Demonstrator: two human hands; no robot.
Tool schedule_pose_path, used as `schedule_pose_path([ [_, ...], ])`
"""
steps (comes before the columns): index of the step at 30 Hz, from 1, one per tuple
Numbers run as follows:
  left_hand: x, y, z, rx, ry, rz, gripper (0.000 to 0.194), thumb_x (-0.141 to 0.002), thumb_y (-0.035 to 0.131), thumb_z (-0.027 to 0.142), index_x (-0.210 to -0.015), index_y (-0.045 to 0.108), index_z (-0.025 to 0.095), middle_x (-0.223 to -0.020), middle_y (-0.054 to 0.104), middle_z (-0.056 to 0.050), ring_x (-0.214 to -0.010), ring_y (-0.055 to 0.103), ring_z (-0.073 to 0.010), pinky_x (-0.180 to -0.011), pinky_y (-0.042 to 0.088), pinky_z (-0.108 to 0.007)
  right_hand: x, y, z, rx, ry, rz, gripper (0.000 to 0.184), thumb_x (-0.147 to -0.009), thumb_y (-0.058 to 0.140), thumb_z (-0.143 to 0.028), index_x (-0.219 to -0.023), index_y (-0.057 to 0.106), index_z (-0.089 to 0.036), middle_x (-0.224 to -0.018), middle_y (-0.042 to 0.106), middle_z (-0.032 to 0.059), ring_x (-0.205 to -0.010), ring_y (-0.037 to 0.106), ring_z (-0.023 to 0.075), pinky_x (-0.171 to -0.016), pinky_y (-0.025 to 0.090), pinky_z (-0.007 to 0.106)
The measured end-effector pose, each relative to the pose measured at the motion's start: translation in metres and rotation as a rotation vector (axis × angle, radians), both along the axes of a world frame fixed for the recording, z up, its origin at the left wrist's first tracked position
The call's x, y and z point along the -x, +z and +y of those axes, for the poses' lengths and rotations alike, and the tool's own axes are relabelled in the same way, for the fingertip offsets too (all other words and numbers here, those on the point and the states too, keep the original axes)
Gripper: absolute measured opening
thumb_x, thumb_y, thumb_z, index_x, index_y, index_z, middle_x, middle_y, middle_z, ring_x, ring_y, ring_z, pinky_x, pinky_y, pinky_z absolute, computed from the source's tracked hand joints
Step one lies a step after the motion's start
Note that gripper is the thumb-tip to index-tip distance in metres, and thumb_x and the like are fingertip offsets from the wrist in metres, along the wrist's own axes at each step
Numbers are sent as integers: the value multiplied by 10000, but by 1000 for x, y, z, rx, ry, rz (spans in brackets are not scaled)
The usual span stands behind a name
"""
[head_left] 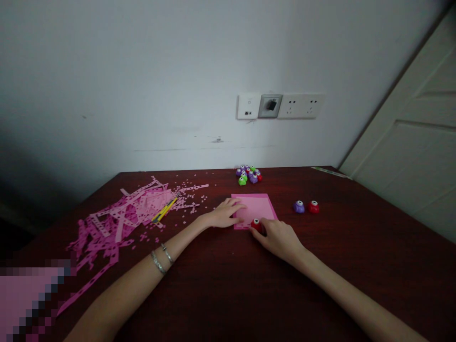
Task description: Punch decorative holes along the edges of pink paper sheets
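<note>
A pink paper sheet lies flat on the dark red table. My left hand rests on the sheet's left edge, fingers stretched flat. My right hand is closed around a small red punch set on the sheet's near edge. Two bracelets sit on my left wrist.
A purple punch and a red punch stand right of the sheet. A cluster of several small punches sits near the wall. Pink paper strips and confetti with yellow scissors cover the left side. Wall sockets above; door at right.
</note>
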State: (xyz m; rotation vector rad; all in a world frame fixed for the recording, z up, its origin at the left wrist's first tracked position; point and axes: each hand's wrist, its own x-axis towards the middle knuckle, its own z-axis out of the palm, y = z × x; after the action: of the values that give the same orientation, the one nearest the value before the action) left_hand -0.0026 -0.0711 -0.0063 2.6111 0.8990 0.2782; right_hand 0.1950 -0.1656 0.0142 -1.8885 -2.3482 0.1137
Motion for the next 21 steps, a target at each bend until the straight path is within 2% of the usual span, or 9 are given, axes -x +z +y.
schedule_pose_path([
  [21, 1, -1, 0, -9, -2, -6, 486, -853, 446, 465, -1289, 408, 253, -1351, 345, -82, -1251, 273, -248, -1035, 254, -415, -2, 2, -5, -25, 10, -6, 374, -865, 393, -480, -777, 591, -175, -749, 668, 73, -674, 630, 203, -527, 331, 259],
])
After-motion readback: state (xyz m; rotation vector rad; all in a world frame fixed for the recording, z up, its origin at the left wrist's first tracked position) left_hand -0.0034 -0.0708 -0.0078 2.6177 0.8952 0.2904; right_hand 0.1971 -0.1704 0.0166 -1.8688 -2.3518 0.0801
